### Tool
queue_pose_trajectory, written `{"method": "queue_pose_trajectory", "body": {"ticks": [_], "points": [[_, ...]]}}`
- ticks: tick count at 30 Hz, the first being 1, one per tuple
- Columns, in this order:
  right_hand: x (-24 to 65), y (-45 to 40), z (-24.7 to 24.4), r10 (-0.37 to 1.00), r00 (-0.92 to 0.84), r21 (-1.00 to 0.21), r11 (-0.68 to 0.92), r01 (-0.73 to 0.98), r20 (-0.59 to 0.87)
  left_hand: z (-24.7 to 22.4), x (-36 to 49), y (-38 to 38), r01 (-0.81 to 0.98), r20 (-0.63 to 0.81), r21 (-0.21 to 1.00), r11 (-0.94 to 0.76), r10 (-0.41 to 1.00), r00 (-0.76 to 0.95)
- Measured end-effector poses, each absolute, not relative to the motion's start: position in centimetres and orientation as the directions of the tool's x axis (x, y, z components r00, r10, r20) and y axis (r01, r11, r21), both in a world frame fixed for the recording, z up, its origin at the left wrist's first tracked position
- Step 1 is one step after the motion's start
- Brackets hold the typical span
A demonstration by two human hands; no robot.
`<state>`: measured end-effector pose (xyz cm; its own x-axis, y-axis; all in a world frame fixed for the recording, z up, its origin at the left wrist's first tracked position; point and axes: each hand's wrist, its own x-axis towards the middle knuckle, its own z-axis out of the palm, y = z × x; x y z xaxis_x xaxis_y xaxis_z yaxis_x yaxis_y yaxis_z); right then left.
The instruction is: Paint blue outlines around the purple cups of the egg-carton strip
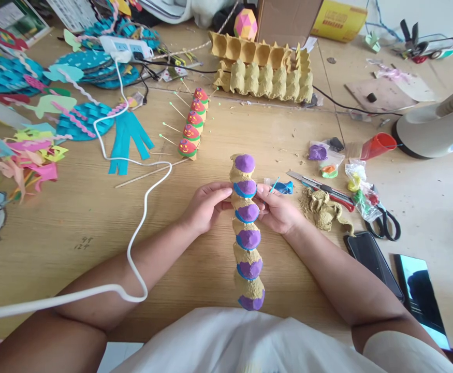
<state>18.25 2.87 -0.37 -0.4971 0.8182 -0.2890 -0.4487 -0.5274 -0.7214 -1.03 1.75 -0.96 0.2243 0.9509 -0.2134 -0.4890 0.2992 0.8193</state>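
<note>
Between my two hands is a long egg carton strip (248, 254) with several bumps, each capped in purple clay (248, 213). Blue clay edges run under most of the caps. My left hand (206, 206) pinches the strip's left side near its far end. On the opposite side my right hand (278, 207) grips it at about the same height, its fingertips by the second bump. Some fingers of both hands are hidden by the strip. Just beyond my right fingers lie a thin blue tool (275, 184) and a lump of blue clay in a wrapper (285, 187).
A finished-looking red and green caterpillar (192, 124) with pins stands ahead. Egg cartons (268, 80) are at the back. A white cable (144, 207) crosses on the left. A utility knife (307, 181), scissors (385, 225) and phones (371, 264) lie right.
</note>
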Motion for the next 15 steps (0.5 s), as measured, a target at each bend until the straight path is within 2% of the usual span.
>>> {"method": "queue_pose_trajectory", "body": {"ticks": [3,8,15], "points": [[18.24,2.75,-0.4,0.822,-0.486,-0.723,-0.526,-0.447,-0.297,-0.68,-0.89,1.78,-0.485,-0.21,0.807,0.336,0.932,0.297],[18.19,2.48,-0.24,0.814,-0.494,-0.731,-0.534,-0.425,-0.307,-0.38,-0.73,1.7,-0.521,-0.291,0.747,0.414,0.907,0.304],[18.18,2.47,-0.04,0.8,-0.513,-0.716,-0.552,-0.428,-0.311,-0.15,-0.66,1.59,-0.522,-0.324,0.686,0.506,0.856,0.403]]}}
